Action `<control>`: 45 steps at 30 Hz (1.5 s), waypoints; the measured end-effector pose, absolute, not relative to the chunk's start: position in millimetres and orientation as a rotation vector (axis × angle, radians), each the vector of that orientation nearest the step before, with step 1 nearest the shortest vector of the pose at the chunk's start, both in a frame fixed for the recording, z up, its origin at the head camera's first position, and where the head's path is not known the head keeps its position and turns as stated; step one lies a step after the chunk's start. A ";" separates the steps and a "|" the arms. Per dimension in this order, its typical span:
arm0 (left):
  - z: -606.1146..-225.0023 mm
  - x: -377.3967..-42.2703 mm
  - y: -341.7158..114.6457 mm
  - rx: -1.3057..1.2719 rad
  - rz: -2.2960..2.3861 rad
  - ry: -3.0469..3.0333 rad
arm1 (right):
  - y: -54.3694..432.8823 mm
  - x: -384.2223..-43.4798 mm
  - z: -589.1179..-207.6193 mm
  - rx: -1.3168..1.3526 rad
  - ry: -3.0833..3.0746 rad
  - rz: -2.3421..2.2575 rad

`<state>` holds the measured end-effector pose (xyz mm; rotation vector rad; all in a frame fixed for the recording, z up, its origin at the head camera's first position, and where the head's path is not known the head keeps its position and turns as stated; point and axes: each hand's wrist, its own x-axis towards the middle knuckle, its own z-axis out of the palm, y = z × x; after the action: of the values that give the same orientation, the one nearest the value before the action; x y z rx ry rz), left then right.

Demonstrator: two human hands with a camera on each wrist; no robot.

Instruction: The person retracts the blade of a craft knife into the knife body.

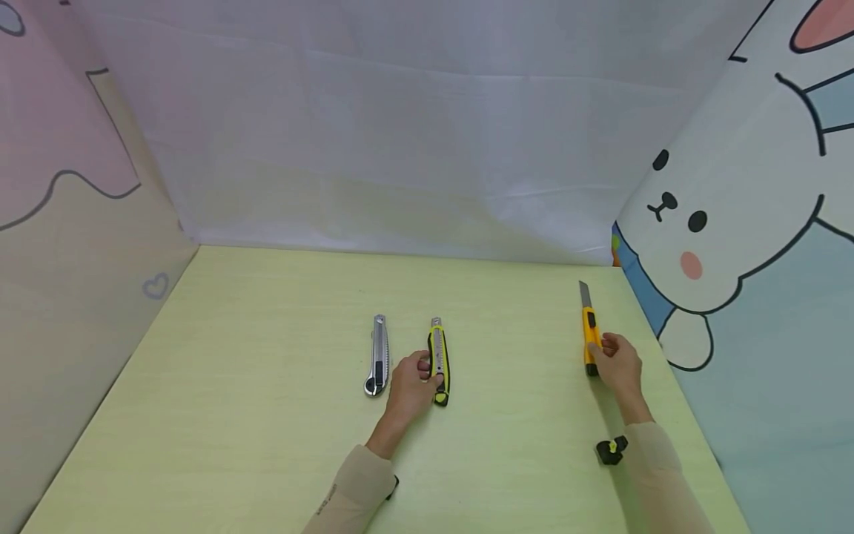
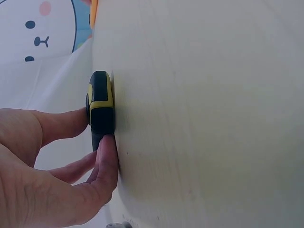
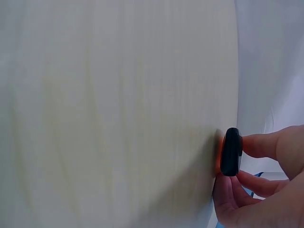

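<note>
While the left hand (image 1: pixel 411 382) pinched the black-and-yellow knife (image 1: pixel 439 356) near mid-table (image 1: pixel 253 415), the right hand (image 1: pixel 619 362) pinched the orange knife (image 1: pixel 588 337) toward the right edge; a loosened grip might have let its bared blade (image 1: pixel 585 294) score the table.

We are losing most of the orange plastic-handled cutter (image 2: pixel 94 12) past the left wrist view's top; a beige cloth sleeve (image 1: pixel 360 475) is partly hiding a black object (image 1: pixel 394 488)
</note>
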<state>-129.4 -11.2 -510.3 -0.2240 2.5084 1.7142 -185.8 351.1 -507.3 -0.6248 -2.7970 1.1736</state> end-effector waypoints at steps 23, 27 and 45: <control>-512.1 -128.4 -10.8 -0.217 1.698 2.522 | 359.3 -183.9 -505.3 -0.597 -2.828 1.077; -511.8 -128.4 -10.3 -0.219 1.698 2.525 | 359.6 -183.8 -506.4 -0.613 -2.818 1.079; -514.1 -126.7 -10.7 -0.250 1.754 2.535 | 357.7 -185.0 -504.1 -0.719 -2.780 1.175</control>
<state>-126.7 -10.7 -514.1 -0.2500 2.5349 1.7539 -185.0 357.7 -504.1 -0.7187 -2.7802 1.1747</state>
